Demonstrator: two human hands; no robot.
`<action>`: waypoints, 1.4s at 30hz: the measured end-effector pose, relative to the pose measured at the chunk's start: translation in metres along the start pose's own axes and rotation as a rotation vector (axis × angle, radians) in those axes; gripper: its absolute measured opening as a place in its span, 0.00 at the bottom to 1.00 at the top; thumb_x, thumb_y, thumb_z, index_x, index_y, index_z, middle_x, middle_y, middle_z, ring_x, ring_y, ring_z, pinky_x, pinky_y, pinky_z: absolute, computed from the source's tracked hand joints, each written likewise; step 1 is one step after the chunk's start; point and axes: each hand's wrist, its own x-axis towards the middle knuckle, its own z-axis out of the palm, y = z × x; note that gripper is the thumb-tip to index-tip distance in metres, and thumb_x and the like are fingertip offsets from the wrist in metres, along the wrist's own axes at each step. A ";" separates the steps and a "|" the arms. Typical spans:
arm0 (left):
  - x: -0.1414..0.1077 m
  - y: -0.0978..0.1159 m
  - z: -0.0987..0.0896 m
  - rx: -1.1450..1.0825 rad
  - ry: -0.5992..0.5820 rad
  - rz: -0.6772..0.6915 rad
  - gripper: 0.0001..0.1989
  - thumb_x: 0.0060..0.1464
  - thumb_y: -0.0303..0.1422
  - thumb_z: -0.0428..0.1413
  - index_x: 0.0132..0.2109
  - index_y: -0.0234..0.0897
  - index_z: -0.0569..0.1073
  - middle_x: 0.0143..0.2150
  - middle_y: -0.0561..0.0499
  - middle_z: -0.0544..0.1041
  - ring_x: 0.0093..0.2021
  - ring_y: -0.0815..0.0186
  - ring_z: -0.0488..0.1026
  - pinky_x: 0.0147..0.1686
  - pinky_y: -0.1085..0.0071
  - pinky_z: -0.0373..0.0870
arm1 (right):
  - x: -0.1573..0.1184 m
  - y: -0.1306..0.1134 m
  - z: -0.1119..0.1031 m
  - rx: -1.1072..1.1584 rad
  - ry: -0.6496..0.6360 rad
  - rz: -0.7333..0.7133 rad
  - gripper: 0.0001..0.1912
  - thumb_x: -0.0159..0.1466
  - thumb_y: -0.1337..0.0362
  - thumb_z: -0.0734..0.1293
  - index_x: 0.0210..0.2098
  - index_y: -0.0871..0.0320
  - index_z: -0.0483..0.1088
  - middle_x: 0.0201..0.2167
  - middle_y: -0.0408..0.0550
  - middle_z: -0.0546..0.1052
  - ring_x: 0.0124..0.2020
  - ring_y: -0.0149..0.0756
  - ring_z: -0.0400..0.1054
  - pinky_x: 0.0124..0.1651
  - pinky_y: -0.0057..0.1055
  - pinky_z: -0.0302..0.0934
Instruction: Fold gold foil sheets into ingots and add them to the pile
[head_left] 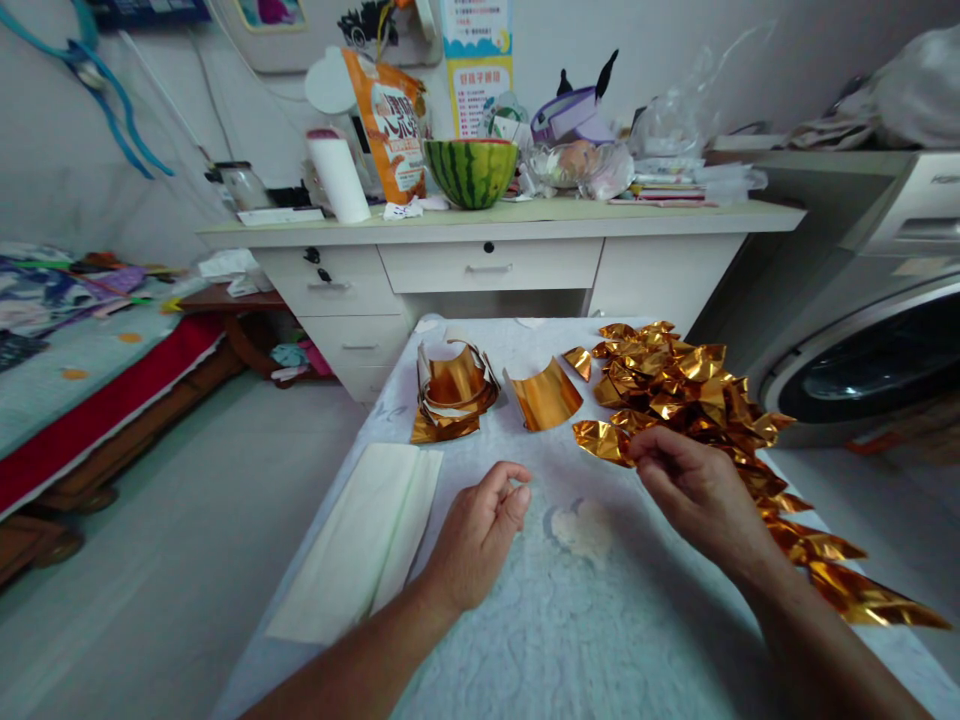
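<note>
My right hand pinches the end of a folded gold foil paper piece at the near left of a pile of similar folded foil pieces. My left hand is loosely curled above the table, with nothing visible in its fingers. Beyond it lies a curved sheet of gold foil paper. To that sheet's left stands a curled stack of gold foil sheets. A small folded foil piece rests between the flat sheet and the pile. A folded pale paper stack lies left of my left hand.
A light quilted cloth covers the table. Behind it stands a white desk bearing a watermelon half, an orange snack bag and a paper roll. A washing machine is at right, a bed at left.
</note>
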 end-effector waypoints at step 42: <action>0.002 -0.007 0.003 0.045 -0.041 -0.022 0.11 0.63 0.39 0.47 0.45 0.38 0.69 0.24 0.58 0.66 0.26 0.68 0.65 0.29 0.73 0.59 | 0.000 0.007 -0.017 -0.177 0.106 -0.020 0.09 0.61 0.62 0.61 0.33 0.56 0.73 0.23 0.46 0.75 0.21 0.35 0.67 0.28 0.30 0.60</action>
